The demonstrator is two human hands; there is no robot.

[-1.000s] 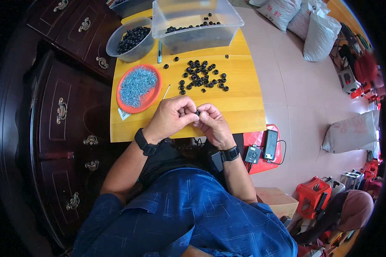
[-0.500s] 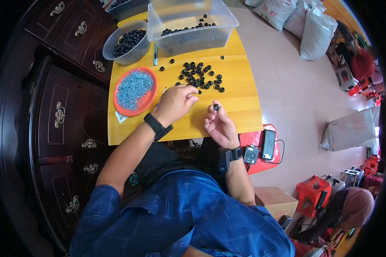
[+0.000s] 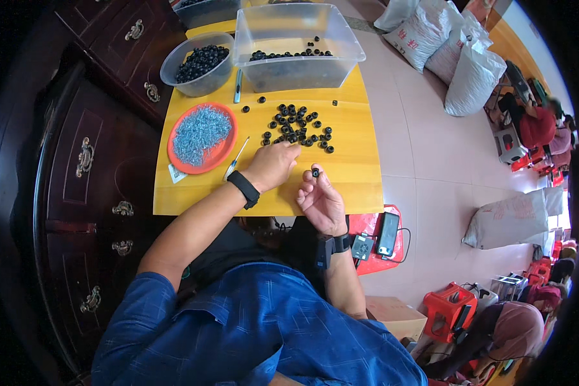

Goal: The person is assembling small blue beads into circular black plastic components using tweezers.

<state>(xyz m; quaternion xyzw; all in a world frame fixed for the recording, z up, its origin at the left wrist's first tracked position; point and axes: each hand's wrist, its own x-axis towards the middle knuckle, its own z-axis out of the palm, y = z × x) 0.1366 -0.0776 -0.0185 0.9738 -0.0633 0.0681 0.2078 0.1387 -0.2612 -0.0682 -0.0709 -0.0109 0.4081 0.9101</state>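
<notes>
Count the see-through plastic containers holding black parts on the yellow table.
2 fully seen: a round bowl at the back left, and a rectangular tub beside it at the back centre. A third container is cut off by the top edge.

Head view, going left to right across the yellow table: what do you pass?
Orange plate of small metal parts → thin tool → left hand → right hand holding a black ring.

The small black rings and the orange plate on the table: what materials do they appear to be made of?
Black rings: probably rubber or plastic, dull black with no shine. Orange plate: likely plastic, with an even bright colour and a thin smooth rim. The pieces heaped on it look metallic, silvery blue and glinting.
</notes>
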